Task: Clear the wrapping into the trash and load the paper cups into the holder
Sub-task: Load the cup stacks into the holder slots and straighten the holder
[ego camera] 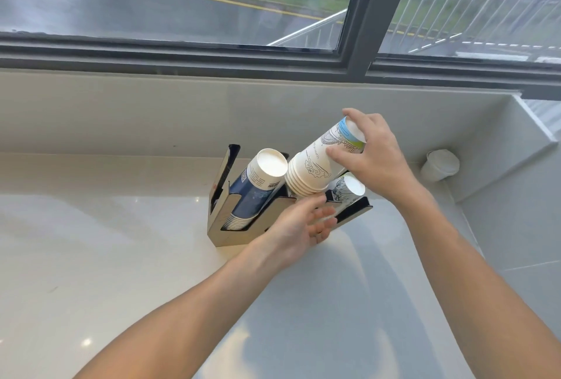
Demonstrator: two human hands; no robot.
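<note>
A slanted cup holder (221, 227) with dark slots stands on the white counter near the window wall. Its left slot holds a stack of blue cups (258, 187). A short white printed stack (347, 189) sits in the right slot. My right hand (373, 154) grips a stack of white printed paper cups (321, 163), bottom end up, tilted over the middle slot, with its rims at the slot's mouth. My left hand (300, 224) is under the stack in front of the holder, fingers spread and holding nothing.
A single white paper cup (440, 164) lies on its side in the far right corner of the counter (106, 257). A dark-framed window (358, 14) runs along the back above the low wall.
</note>
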